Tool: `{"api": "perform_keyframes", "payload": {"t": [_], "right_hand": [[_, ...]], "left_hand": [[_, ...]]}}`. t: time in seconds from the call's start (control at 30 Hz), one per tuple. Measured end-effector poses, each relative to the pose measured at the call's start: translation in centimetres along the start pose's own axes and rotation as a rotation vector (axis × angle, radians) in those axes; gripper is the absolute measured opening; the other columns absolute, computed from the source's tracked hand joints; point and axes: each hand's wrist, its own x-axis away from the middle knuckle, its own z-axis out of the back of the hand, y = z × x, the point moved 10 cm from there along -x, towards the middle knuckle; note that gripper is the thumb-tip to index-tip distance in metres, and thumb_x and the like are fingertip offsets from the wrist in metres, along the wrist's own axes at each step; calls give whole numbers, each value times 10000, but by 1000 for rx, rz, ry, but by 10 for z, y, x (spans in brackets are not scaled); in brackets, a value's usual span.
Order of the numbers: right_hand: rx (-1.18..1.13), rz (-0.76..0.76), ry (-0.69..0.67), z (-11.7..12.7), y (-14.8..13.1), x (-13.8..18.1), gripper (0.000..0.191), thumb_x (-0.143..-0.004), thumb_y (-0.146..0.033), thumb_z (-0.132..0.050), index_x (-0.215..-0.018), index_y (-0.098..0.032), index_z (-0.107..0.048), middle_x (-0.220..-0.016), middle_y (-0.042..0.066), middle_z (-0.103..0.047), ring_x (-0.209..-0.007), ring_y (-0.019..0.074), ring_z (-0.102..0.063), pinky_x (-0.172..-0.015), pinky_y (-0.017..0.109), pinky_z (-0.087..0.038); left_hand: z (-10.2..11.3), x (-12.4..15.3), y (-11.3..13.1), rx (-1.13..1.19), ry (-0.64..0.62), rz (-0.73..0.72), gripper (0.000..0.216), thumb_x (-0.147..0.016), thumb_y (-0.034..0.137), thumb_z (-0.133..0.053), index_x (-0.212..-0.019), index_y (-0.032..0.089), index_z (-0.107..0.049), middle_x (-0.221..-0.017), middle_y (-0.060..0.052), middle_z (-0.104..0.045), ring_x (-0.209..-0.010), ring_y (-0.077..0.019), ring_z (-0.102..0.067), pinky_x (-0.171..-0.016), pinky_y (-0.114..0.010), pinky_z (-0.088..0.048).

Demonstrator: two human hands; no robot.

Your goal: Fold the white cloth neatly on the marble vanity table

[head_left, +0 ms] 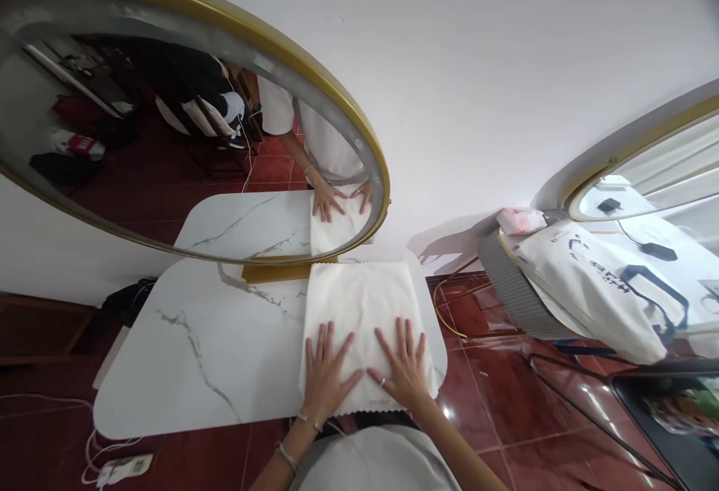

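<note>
A white cloth with scalloped edges lies flat on the right part of a white marble-patterned table. My left hand rests palm down on its lower left area, fingers spread. Beside it, my right hand presses flat on the lower right area, fingers spread too, with a ring on one finger. The two thumbs almost meet near the middle of the cloth. Neither hand grips anything. Part of the cloth under the palms is hidden.
A large gold-framed mirror stands on the table's back and reflects my hands. To the right, another table bears a white printed bag and a tissue pack. A power strip with cables lies on the red tiled floor.
</note>
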Motion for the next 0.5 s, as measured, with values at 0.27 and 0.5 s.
{"api": "perform_keyframes", "payload": {"t": [0.27,0.5], "right_hand": [[2,-179,95,-7,24,-29,560,-957,-520,-346,-1448,-254,-375,-1505,135,-326,-1414,336,-223,-1083,653,-165],[10,-126,58,-12,-10,-19,680,-938,-487,-417,-1523,-306,-123,-1594,126,-22,-1448,371,-72,-1083,617,-210]], "left_hand": [[2,-106,-24,106,95,17,499,-920,291,-466,-1416,265,-414,-1593,-95,-148,-1460,-314,-134,-1147,-546,-236],[-3,-130,-68,74,126,104,549,-915,408,-471,-1439,278,-368,-1587,-103,-175,-1460,-305,-147,-1138,-583,-202]]}}
